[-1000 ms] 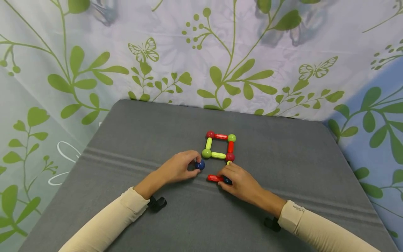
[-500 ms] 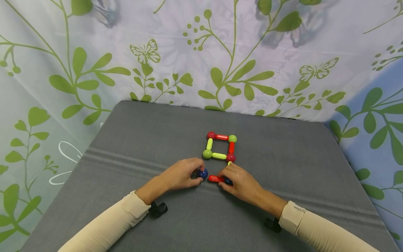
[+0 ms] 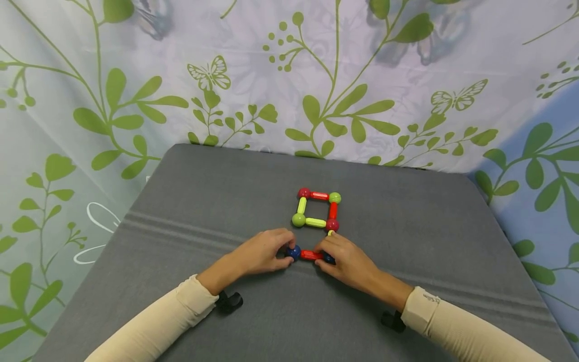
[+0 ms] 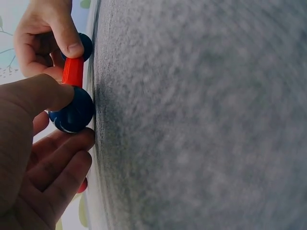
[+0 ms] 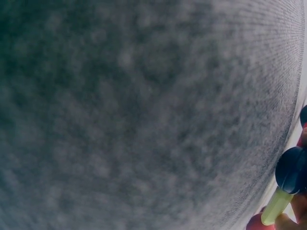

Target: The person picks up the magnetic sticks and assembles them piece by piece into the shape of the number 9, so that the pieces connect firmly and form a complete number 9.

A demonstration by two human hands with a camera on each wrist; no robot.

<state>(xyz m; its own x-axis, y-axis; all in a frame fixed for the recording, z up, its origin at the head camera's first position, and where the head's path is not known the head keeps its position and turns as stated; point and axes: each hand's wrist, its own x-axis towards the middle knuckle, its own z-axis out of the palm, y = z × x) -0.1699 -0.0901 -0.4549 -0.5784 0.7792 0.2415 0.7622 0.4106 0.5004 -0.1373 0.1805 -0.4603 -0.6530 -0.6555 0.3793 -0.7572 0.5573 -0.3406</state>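
Note:
My left hand (image 3: 264,251) pinches a blue ball (image 3: 294,252) between thumb and fingers. The ball meets the left end of a red magnetic stick (image 3: 310,255). At the stick's other end is a second blue ball (image 4: 86,46), held by my right hand (image 3: 346,261), whose fingers partly cover it. A yellow-green stick (image 5: 277,207) runs from this second ball to a red ball (image 3: 332,224). That red ball is a corner of a square lying just beyond my hands, made of red and green balls and sticks, with a green ball (image 3: 298,219) at its near left corner.
The pieces lie on a grey cloth-covered table (image 3: 217,191) with raised creases across it. Behind it hangs a curtain (image 3: 253,75) printed with green leaves and butterflies. Each wrist wears a black strap mount (image 3: 229,302).
My left hand has brought its blue ball nearer and to the right, from beside the square to the red stick's free end. The right hand has stayed nearly still.

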